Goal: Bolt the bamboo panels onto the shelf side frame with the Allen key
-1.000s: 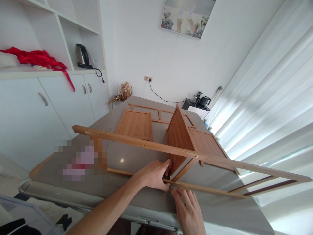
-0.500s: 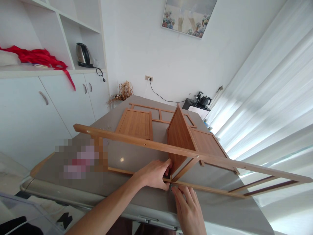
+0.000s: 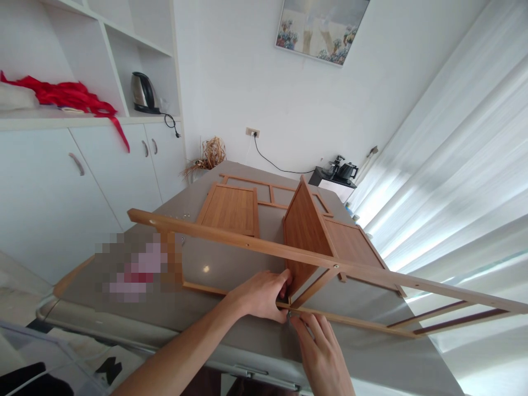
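A wooden side frame (image 3: 243, 242) stands on its edge on the table. A wooden shelf panel (image 3: 307, 223) rises from it, meeting the frame beside a crosspiece (image 3: 315, 286). My left hand (image 3: 262, 294) is closed around the near lower rail at that joint, thumb in front and fingers behind, partly hidden. On the near side of the same joint, my right hand (image 3: 317, 341) pinches a small metal piece (image 3: 289, 315) against the lower rail. Its exact kind is too small to make out, and the fingertips hide part of it.
Flat on the grey table (image 3: 231, 267) lie a wooden panel (image 3: 231, 209), another panel (image 3: 352, 239) and a slim wooden frame (image 3: 264, 192). Small metal parts (image 3: 186, 215) lie at the left. A pixelated patch covers the table's left part. Curtains (image 3: 449, 165) hang at right.
My right hand has shifted and turned slightly at the joint, still pinching the small metal piece. My left hand keeps its hold. The whole view has moved a little.
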The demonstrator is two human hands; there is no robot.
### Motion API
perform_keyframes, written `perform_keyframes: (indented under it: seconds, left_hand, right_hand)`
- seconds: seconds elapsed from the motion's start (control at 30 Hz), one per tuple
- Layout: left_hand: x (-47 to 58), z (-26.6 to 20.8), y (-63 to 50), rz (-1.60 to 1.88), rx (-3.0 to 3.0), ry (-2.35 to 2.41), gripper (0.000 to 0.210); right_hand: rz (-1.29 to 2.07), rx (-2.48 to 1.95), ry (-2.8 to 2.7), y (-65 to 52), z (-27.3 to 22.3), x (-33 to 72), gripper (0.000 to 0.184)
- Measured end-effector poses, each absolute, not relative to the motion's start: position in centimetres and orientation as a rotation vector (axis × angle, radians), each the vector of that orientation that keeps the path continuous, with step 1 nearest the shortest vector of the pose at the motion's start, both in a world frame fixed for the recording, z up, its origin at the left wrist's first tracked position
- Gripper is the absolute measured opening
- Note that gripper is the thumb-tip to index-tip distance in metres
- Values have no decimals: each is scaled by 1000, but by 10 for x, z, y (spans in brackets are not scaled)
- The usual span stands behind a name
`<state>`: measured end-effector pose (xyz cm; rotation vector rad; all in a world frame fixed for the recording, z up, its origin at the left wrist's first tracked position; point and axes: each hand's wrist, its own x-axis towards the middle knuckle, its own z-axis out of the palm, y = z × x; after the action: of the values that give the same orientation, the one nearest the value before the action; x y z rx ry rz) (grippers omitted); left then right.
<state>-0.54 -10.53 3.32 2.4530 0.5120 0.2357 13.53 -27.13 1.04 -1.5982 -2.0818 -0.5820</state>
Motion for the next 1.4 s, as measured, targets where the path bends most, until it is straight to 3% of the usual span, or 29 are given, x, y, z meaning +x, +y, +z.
perform_keyframes:
  seconds: [0.2,0.6,0.9,1.4]
  left_hand:
    - [-5,32,-105,249,2464,503,48]
    - [-5,31,-105,257,2466,493,46]
    - [-6,31,-105,279,2460,496,47]
    - [-6,31,-106,286,2469,505,44]
  right_hand:
    - [-648,-1579,-2079,-274,-1,139,34]
    - [-435,-1588,-1854,-278,-34,149,23]
    - [-579,-1634,-1786,-276,-24,145,19]
    - [-331,-1771,-1780,-283,-34,157,15]
